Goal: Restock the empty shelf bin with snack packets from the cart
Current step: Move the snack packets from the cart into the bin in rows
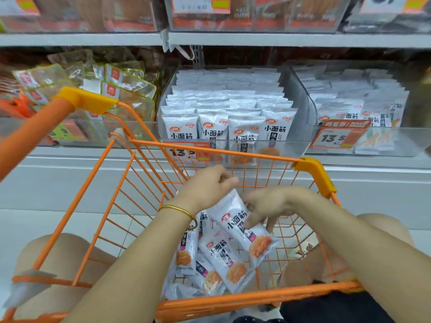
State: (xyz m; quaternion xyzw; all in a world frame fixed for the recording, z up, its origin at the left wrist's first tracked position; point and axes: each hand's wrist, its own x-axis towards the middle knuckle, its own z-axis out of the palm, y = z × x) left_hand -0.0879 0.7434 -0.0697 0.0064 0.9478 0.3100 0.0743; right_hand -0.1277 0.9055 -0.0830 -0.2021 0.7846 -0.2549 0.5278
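Shelf (233, 39): is running across the far side of the scene, carrying clear bins side by side.
Cart (313, 170): is standing near the person, its far rim pushed up close under the shelf. Both arms are reaching down into it.
Shelf bin (299, 94): is sitting at the centre of the shelf, straight beyond the cart. It is showing row upon row of white snack packets standing upright from far wall to near wall. Judging by this, the filling is looking almost done, with little room showing.
Right-hand bin (396, 141): is holding similar white packets and is looking stocked too.
Loose packets (224, 259): a handful are lying overlapped on the cart floor, towards the near side. These are what is looking left to move.
Held packet (233, 213): is hanging tilted above the loose ones, inside the cart, not yet lifted to the bin.
Right hand (272, 203): is grasping the held packet by its right edge, with thumb on the face and fingers (270, 223) curling behind it.
Left hand (205, 185): is hovering just beside the packet's top end with fingers curled. Whether they are pinching anything, I cannot tell.
Bangle (179, 209): is circling the left wrist.
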